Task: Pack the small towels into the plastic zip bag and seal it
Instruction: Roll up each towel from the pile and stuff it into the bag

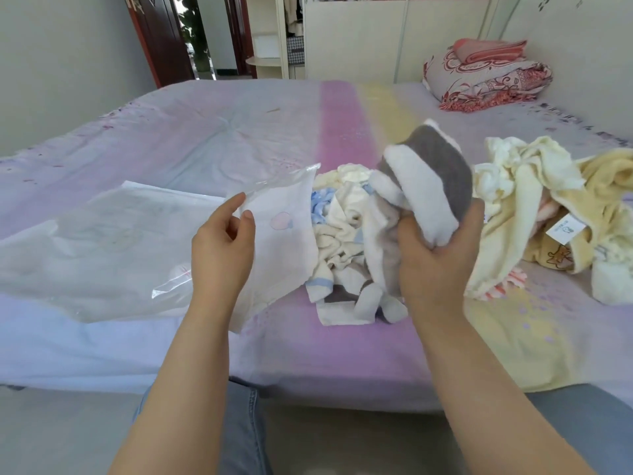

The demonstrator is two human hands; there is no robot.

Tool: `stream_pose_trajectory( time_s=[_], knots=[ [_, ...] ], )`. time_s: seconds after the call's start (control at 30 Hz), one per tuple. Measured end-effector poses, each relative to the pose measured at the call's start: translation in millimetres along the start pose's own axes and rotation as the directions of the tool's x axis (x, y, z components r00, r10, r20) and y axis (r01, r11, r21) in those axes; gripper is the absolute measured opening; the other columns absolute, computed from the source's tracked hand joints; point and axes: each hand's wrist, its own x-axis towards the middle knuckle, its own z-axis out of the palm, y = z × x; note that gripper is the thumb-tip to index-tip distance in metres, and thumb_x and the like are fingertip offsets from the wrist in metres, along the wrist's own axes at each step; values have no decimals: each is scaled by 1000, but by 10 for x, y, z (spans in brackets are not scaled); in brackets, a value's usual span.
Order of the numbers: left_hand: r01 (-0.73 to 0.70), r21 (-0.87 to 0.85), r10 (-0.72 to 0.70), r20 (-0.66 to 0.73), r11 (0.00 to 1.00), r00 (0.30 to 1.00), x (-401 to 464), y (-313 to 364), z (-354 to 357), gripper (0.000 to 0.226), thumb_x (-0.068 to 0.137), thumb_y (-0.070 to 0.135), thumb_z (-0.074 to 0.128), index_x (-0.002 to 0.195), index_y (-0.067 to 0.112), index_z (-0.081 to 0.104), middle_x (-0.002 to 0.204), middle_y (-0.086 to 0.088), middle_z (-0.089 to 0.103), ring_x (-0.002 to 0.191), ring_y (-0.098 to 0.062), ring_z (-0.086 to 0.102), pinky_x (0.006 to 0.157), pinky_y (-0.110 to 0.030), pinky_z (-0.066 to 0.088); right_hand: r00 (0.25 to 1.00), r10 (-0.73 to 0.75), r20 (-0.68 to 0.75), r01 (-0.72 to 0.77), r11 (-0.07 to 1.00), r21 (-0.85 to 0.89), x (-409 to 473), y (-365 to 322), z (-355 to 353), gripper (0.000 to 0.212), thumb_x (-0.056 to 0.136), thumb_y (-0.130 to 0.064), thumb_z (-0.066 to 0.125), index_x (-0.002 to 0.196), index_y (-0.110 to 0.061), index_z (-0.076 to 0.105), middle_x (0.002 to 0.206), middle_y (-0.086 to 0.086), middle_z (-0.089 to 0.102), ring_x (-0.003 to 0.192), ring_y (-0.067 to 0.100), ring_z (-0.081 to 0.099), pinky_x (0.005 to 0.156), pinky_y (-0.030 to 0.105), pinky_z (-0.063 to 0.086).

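Observation:
A clear plastic zip bag [113, 255] lies flat on the bed at the left, its open mouth turned right toward a heap of small towels [346, 248] in white, cream and blue. My left hand [222, 248] rests over the bag's mouth edge with fingers loosely apart; whether it pinches the plastic is unclear. My right hand [435, 265] is closed on a grey-and-white towel [428, 186], lifted above the heap's right side. A second pile of cream and yellow towels [548, 207] lies further right.
The bed [239, 138] has a pastel striped sheet and its front edge runs just ahead of my knees. A folded red-patterned quilt [486, 77] sits at the far right corner. An open doorway is at the back left.

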Motion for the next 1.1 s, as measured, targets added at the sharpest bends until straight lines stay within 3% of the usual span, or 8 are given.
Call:
stream_pose_trajectory(
  time_s=[0.13, 0.3, 0.47, 0.6, 0.63, 0.8, 0.93, 1.1],
  knots=[
    [24, -74, -26, -25, 997, 999, 62, 5, -123, 33, 98, 23, 47, 126, 27, 63, 47, 16, 36, 46, -3, 37, 52, -8, 34, 903, -177, 392, 304, 907, -291, -174, 100, 674, 47, 68, -5, 69, 108, -19, 47, 106, 6, 52, 88, 22, 54, 66, 30, 46],
    [-35, 6, 35, 19, 999, 999, 236, -39, -336, 33, 100, 24, 46, 129, 29, 61, 61, 10, 43, 51, -1, 42, 55, -7, 37, 443, 497, 746, 442, 603, -664, -536, 681, 933, 43, 84, -24, 57, 123, -13, 43, 123, 10, 46, 111, 33, 49, 78, 39, 43],
    [-52, 50, 42, 173, 997, 984, 51, -173, -299, 35, 96, 20, 49, 126, 34, 63, 54, 17, 49, 50, 1, 46, 53, -7, 38, 527, 387, 757, -58, 905, -422, -434, 611, 1393, 39, 81, -32, 64, 115, -22, 48, 113, -4, 55, 103, 14, 56, 82, 30, 47],
    [9, 8, -10, 100, 1000, 995, 27, -260, -306, 34, 96, 22, 50, 128, 31, 61, 52, 19, 47, 50, 1, 45, 56, -7, 39, -57, 526, 849, 63, 850, -523, -436, 568, 1338, 42, 88, -30, 61, 129, -26, 50, 122, -10, 59, 111, 7, 55, 89, 20, 44],
    [19, -1, -19, 91, 1000, 996, 25, -285, -314, 33, 97, 23, 50, 127, 30, 61, 53, 19, 45, 51, 0, 45, 57, -7, 39, -69, 559, 826, 94, 828, -552, -494, 606, 1235, 41, 90, -33, 59, 130, -28, 54, 128, -12, 59, 116, 5, 54, 89, 17, 42],
    [49, -26, -46, 97, 998, 994, -26, -397, -265, 33, 98, 21, 50, 128, 28, 61, 52, 19, 44, 52, 1, 45, 58, -6, 39, 840, 219, 496, 146, 790, -595, -724, 577, 407, 28, 86, -36, 55, 113, -35, 60, 123, -10, 56, 112, 9, 49, 95, 32, 44],
    [41, -55, -36, 88, 998, 995, -87, -399, -229, 33, 97, 23, 50, 128, 30, 61, 57, 15, 45, 54, 1, 45, 59, -5, 39, 654, 677, 338, 141, 330, -933, -661, 598, -179, 97, 73, -60, 66, 147, -35, 9, 143, 11, 34, 126, 34, 40, 98, 45, 38],
    [37, -34, -33, 105, 999, 994, -146, -391, -210, 35, 96, 25, 51, 129, 32, 59, 55, 19, 44, 53, 0, 45, 58, -7, 40, 599, 723, 345, 162, 312, -936, -530, 396, -243, 52, 82, -56, 53, 124, -34, 31, 90, -1, 61, 83, 28, 60, 70, 38, 47]
  ],
)
